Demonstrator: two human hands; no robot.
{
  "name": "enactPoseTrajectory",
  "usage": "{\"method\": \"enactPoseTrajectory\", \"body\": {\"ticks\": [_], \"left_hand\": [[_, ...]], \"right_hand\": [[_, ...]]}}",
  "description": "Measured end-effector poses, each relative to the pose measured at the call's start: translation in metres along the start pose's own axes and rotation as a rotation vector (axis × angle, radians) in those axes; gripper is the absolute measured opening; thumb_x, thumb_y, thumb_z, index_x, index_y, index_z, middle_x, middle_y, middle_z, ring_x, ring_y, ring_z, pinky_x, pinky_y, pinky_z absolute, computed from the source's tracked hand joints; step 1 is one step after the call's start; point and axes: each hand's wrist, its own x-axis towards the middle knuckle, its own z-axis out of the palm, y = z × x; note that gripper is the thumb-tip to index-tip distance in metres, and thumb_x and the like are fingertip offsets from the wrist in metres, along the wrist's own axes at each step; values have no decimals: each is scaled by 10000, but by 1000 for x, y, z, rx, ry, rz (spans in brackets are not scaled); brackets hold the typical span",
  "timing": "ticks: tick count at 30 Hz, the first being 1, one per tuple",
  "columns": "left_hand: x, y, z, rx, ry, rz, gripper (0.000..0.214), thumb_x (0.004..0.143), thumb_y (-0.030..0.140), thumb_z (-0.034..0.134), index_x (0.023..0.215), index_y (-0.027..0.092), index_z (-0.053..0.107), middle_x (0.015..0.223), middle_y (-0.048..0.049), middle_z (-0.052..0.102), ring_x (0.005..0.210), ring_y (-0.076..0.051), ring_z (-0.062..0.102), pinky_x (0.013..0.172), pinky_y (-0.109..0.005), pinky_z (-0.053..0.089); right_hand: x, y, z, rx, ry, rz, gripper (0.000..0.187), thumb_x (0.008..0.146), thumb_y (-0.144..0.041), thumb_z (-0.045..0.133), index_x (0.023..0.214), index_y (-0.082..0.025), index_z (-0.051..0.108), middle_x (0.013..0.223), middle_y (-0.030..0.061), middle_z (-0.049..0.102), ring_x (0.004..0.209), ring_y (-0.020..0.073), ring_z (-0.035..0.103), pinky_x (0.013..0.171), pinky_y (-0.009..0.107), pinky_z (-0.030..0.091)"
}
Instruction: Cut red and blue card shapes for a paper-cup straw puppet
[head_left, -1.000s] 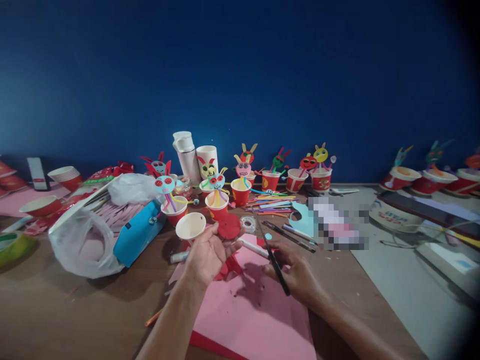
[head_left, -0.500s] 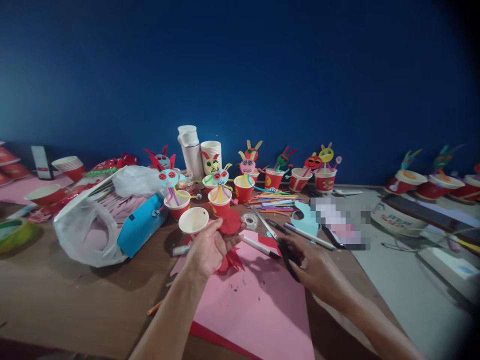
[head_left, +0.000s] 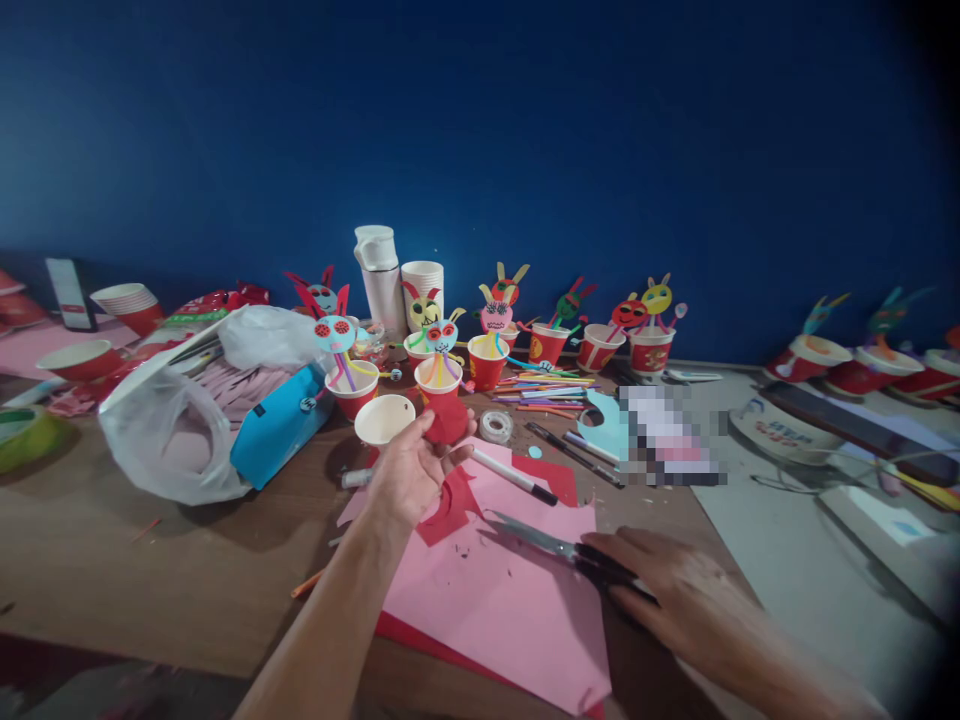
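My left hand (head_left: 409, 475) grips a paper cup (head_left: 384, 419), white inside, with its mouth toward me, and a round red paper piece (head_left: 448, 420) at the fingertips. Below it, red paper offcuts (head_left: 450, 508) lie on a pink paper sheet (head_left: 510, 610). My right hand (head_left: 675, 590) lies over the black handles of a pair of scissors (head_left: 547, 545), whose steel blades rest flat on the sheet. A white marker (head_left: 514, 475) lies just above the blades, near a tape roll (head_left: 496, 426).
Several red paper cups with paper-faced figures (head_left: 547, 345) stand along the blue wall, beside a white bottle (head_left: 379, 280). Coloured straws (head_left: 544, 392) and pens lie by them. A white plastic bag (head_left: 165, 420) and a blue pouch (head_left: 281, 425) sit left on the wooden table (head_left: 150, 560).
My right hand has moved down and right, and the scissors have gone from upright to lying flat on the pink sheet. The left hand stays with the cup, and more red offcut shows.
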Motion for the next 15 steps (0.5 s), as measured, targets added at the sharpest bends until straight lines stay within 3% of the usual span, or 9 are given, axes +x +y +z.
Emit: {"method": "enactPoseTrajectory", "body": {"ticks": [5,8,11,15], "left_hand": [[-3,2,4,5,198,20,77,727,178,561,799,154,578,671,-14,636,547,-117,571,502,-241,462],[-4,2,3,-18,290,52,84,677,165,621,740,173,566,617,27,604,479,-83,515,444,-206,420],[-5,1,0,24,323,80,123,640,150,650,740,170,582,614,33,593,469,-71,495,433,-195,407],[-7,3,-4,104,258,118,146,621,152,666,751,162,601,672,15,611,520,-76,516,451,-193,419]], "right_hand": [[1,-9,-2,-15,-35,-44,267,761,-190,508,982,-287,623,845,56,639,746,214,610,633,301,456],[5,-11,-8,24,-19,-81,220,804,-210,465,923,-282,635,823,43,644,750,200,608,637,282,437],[21,-18,-17,71,24,-67,233,857,-291,403,893,-269,633,825,37,645,746,193,599,632,279,419],[65,-40,-26,148,112,-66,234,833,-363,447,919,-243,628,853,39,639,746,190,579,609,262,397]]}}
